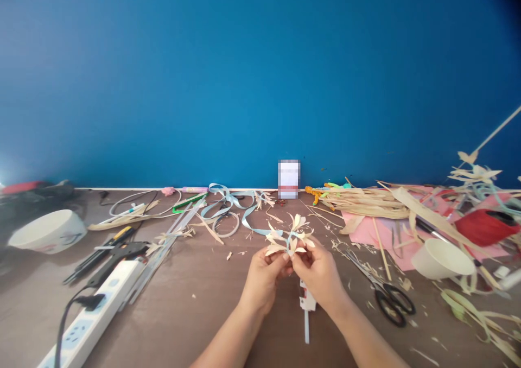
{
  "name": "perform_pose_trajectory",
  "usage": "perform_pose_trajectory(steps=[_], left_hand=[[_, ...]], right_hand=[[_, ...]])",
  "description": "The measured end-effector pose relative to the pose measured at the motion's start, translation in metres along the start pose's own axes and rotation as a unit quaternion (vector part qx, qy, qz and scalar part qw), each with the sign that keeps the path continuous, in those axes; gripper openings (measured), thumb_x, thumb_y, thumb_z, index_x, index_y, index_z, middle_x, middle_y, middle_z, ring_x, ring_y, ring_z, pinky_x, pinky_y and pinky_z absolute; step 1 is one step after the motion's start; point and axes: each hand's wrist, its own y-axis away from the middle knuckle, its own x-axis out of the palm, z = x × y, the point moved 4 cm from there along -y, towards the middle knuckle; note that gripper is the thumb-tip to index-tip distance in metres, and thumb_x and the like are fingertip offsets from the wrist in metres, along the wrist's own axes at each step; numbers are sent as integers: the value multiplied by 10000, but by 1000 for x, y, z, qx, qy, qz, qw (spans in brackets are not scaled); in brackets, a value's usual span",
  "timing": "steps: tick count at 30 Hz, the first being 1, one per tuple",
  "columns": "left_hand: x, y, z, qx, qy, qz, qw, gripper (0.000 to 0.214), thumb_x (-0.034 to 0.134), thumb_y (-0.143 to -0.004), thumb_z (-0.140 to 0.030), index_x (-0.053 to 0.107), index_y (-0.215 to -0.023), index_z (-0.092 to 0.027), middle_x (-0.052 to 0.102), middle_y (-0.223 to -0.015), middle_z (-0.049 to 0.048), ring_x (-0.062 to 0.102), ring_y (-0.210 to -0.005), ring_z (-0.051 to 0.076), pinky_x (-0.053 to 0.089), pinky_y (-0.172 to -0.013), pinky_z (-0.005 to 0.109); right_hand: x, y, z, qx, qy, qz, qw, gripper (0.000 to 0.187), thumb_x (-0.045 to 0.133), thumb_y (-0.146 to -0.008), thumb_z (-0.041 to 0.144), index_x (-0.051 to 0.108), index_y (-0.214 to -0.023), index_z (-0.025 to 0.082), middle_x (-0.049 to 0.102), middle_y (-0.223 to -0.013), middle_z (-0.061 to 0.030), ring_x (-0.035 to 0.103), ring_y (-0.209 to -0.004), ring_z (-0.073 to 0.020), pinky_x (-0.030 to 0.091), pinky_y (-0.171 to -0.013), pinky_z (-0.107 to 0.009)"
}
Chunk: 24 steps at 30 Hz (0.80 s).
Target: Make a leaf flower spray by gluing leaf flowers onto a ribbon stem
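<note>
My left hand (264, 278) and my right hand (319, 273) meet over the middle of the brown table (195, 313). Both pinch a small cluster of pale leaf-strip flowers (290, 236) bound with a light blue ribbon loop. The petals stick up and outward above my fingertips. Under my right wrist lies a white tool (307, 308), partly hidden.
Black-handled scissors (391, 300) lie to the right, near a tipped white cup (442, 259), pink paper (366, 229) and a heap of dried leaf strips (366, 200). To the left are a white power strip (95, 319), a glue gun (118, 254), a white bowl (46, 231) and blue ribbon (228, 205).
</note>
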Motion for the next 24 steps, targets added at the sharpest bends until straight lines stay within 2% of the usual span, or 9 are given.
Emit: perform_pose_trajectory(steps=[4,7,13,18,24], left_hand=[[-1,1,2,-32,-23,-27,999,187,723,-605,-257,666,-710,-113,638,-635,27,560,-544,88,451,-533,185],[1,2,3,-57,-49,-21,997,241,699,-628,-318,669,-711,-94,631,-602,45,556,-506,89,437,-484,176],[-1,0,2,-42,-64,-34,996,248,702,-616,-331,624,-652,-98,610,-533,32,558,-473,93,406,-440,162],[-2,0,2,-48,-51,-12,997,253,677,-642,-342,588,-662,-106,615,-566,31,576,-490,99,402,-424,156],[-4,-1,4,-67,-24,-22,997,250,699,-609,-334,594,-671,-117,605,-593,20,588,-524,110,402,-413,156]], right_hand=[[-1,-1,0,4,6,10,1000,63,501,-720,149,512,-676,191,489,-670,2,487,-582,-128,407,-535,-217],[-1,-2,-1,9,-12,22,1000,77,507,-726,158,499,-656,189,459,-669,10,461,-562,-116,389,-505,-208],[0,-3,-3,38,-63,39,996,75,548,-736,215,544,-674,173,469,-680,4,492,-597,-123,415,-523,-213],[3,-3,-3,92,-173,68,978,94,598,-713,250,561,-695,166,469,-664,26,500,-511,-91,415,-458,-200],[3,-4,-7,122,-212,80,966,140,634,-693,294,584,-725,167,520,-681,28,537,-539,-100,462,-518,-223]])
